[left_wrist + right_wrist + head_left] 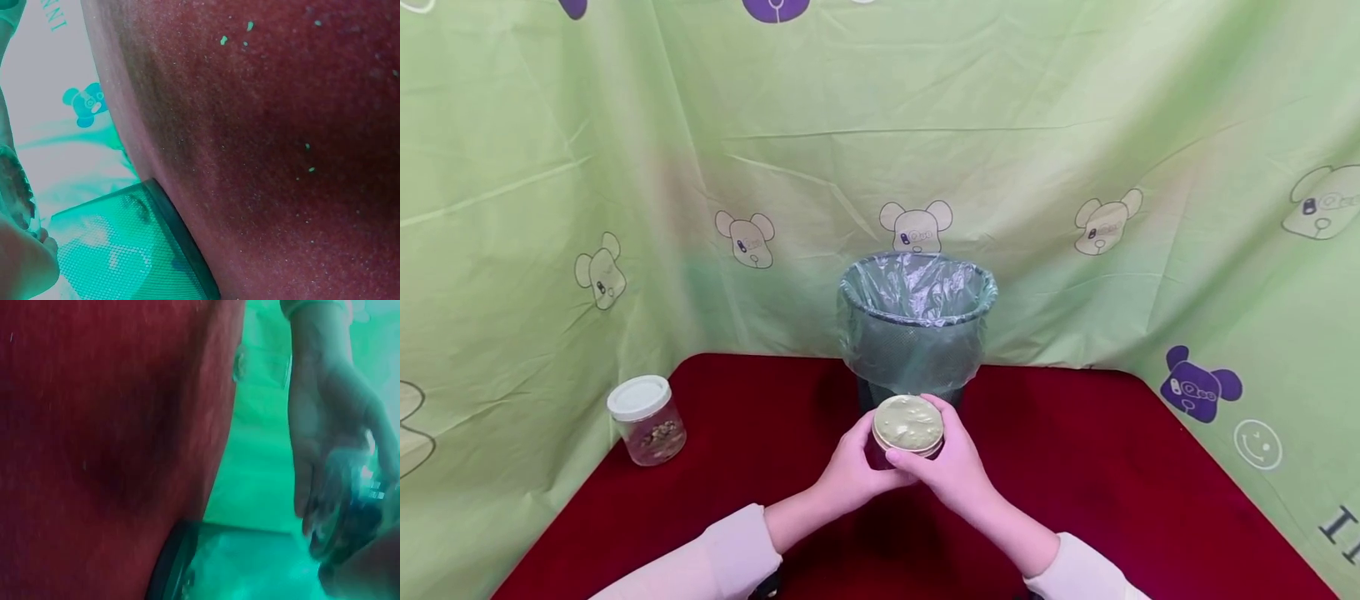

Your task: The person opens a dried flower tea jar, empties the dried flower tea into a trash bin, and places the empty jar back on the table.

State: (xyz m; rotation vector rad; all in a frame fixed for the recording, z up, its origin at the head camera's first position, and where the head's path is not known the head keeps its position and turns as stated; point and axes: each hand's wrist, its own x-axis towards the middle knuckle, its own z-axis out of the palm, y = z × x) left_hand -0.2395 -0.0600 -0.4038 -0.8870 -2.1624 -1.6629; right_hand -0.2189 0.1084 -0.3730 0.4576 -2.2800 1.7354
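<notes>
Nearest us, at approx. 6 o'clock, two pale sleeves (730, 546) run in from 7 and 5. At mid-table we've got both hands on one gold-top jar (908, 425), w/ the left hand (852, 471) at its 8 o'clock & the right hand (958, 467) at its 4. Both are clamped on it: left fingers wrapped round the side, right fingers round the other side w/ the thumb pressed on the near rim. Jar's held up over the red tablecloth (1075, 467), top facing up at us; the top's greenish-gold & a bit bumpy. The R wrist view is blurry, but the jar's side looks see-through there; we can't make out what's in it.

In the L wrist view we see small light specks (250, 26) scattered on the cloth.

Out at 9 o'clock from the held jar, well apart, near the table edge, we see a white-lid jar (647, 421), clear, w/ brownish bits in the bottom.

At 12, just past the hands, stands a mesh bin (916, 350) w/ a clear plastic liner (917, 287) folded over its rim; its base is partly hidden by jar & hands.

Farthest, a green curtain (1000, 108) w/ mouse-like heads hangs from 9 round to 3, incl. a purple one (1198, 387) at approx. 3.
</notes>
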